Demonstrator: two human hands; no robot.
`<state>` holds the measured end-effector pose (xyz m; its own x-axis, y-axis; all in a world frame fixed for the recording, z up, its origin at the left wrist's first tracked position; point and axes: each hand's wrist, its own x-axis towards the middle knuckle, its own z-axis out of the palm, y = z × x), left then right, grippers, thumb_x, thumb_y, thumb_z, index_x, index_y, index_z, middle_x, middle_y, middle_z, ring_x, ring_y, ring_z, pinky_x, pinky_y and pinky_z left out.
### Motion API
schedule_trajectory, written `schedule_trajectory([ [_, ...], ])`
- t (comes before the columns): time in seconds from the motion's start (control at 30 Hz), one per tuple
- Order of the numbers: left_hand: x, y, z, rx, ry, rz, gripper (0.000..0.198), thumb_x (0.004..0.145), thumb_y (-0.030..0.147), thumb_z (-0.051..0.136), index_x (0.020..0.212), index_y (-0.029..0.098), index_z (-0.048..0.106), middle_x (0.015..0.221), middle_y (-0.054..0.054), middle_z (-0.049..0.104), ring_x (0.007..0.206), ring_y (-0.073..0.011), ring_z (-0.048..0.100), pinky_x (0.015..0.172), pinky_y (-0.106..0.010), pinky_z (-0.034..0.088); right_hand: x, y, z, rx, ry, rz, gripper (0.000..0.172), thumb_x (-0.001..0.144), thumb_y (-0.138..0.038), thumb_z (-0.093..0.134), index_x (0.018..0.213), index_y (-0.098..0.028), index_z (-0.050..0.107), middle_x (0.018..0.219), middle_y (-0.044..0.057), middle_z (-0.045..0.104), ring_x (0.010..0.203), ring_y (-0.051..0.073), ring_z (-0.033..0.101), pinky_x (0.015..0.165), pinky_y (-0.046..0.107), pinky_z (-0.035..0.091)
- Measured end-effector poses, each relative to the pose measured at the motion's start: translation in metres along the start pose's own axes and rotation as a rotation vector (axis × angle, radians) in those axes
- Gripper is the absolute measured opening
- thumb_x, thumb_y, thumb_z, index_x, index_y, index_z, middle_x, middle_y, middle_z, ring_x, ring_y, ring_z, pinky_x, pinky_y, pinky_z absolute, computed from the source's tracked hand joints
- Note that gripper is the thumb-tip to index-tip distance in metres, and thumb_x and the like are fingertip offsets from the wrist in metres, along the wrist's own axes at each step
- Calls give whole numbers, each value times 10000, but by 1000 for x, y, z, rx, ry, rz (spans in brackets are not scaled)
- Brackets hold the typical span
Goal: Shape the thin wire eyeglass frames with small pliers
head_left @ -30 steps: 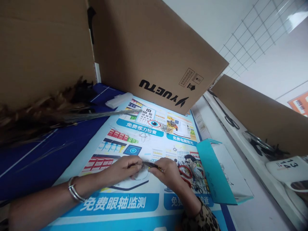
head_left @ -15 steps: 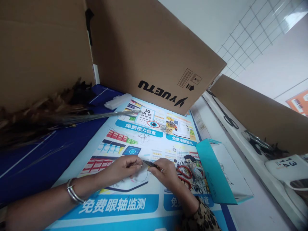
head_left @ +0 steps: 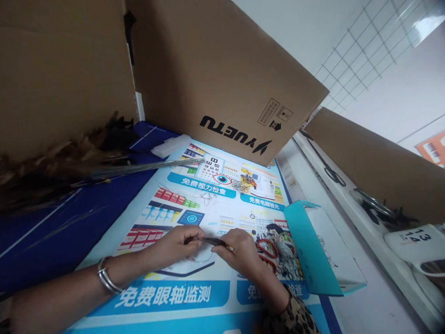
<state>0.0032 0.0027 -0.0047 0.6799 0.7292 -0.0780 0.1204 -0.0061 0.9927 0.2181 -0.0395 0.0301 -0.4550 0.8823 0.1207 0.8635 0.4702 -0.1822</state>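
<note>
The YUETU carton (head_left: 215,79) stands at twelve o'clock, the teal box (head_left: 314,255) at three. Your right hand (head_left: 239,248) is wrapped around a dark pointed tool (head_left: 213,241), tip towards nine o'clock; beside that tip, your left hand (head_left: 184,241), closed, pinches a piece (head_left: 201,235) too small to identify.

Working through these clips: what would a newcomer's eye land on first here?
Probably the tall cardboard panel across the back, with its upside-down black YUETU lettering. Next, at lower centre, the right hand grips a slim dark tool pointing at the left hand, whose contents are too small to make out. Bright teal draws the eye to the open box on the right.
</note>
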Motion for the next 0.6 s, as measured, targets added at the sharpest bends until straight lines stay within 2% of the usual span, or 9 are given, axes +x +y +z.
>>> schedule_trajectory([
  [0.3, 1, 0, 0, -25, 20, 0, 147, 814, 261, 484, 703, 173, 525, 554, 52, 488, 465, -81, 419, 459, -184, 363, -2, -10, -21, -221, -3, 5, 338, 856, -502, 529, 731, -192, 577, 767, 40, 598, 780, 191, 505, 676, 307, 307],
  [0.6, 1, 3, 0, -25, 17, 0, 153, 811, 253, 482, 684, 173, 510, 549, 56, 491, 461, -83, 412, 453, -185, 331, -5, -15, -22, -355, 42, -45, 295, 869, -463, 532, 764, -189, 565, 773, 55, 564, 780, 208, 466, 689, 344, 289],
])
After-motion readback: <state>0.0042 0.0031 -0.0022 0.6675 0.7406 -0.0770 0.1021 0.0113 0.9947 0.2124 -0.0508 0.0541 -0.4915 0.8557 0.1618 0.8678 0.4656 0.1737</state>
